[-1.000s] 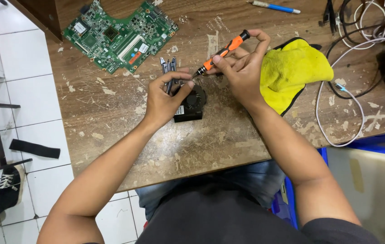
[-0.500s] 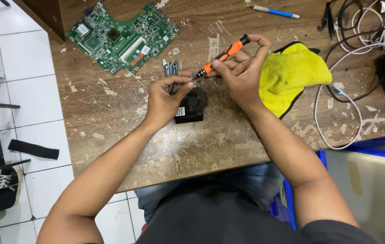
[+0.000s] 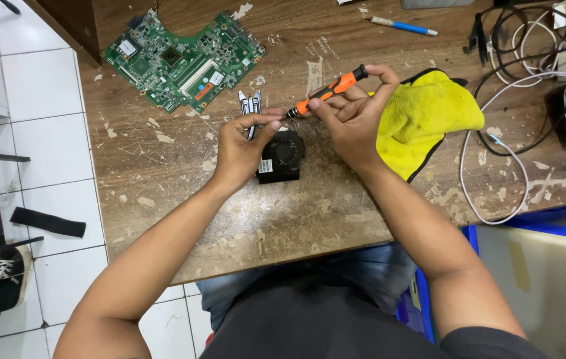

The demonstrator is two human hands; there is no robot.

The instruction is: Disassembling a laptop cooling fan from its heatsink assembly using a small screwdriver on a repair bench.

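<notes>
I am looking down at a worn wooden desk [image 3: 163,173] where both hands are working close together over a small black cooling fan [image 3: 282,156]. The right hand [image 3: 353,116] is holding an orange and black screwdriver [image 3: 326,91], its fingers [image 3: 383,76] closed around the handle and pinching the top end, with the shaft slanting down and to the left. The left hand [image 3: 240,146] is meeting the tool's tip, thumb and forefinger pressed together there; I think they are gripping the tip or a tiny screw, but that spot is too small for me to tell. The fan is lying flat on the desk just under and between the two hands, partly hidden by them.

Silver tweezers [image 3: 250,106] are lying just above the left hand, and a green circuit board [image 3: 183,56] is sitting further up and left. A yellow cloth [image 3: 426,116] is touching the right wrist, with white and black cables [image 3: 496,143] tangled beyond it.

My worry is this: if the left fingers are holding a screw, a slip could drop it among the chipped flakes of the desk surface or off the near edge. The sharp tip could also jab the left fingertip if the right hand pushes.
</notes>
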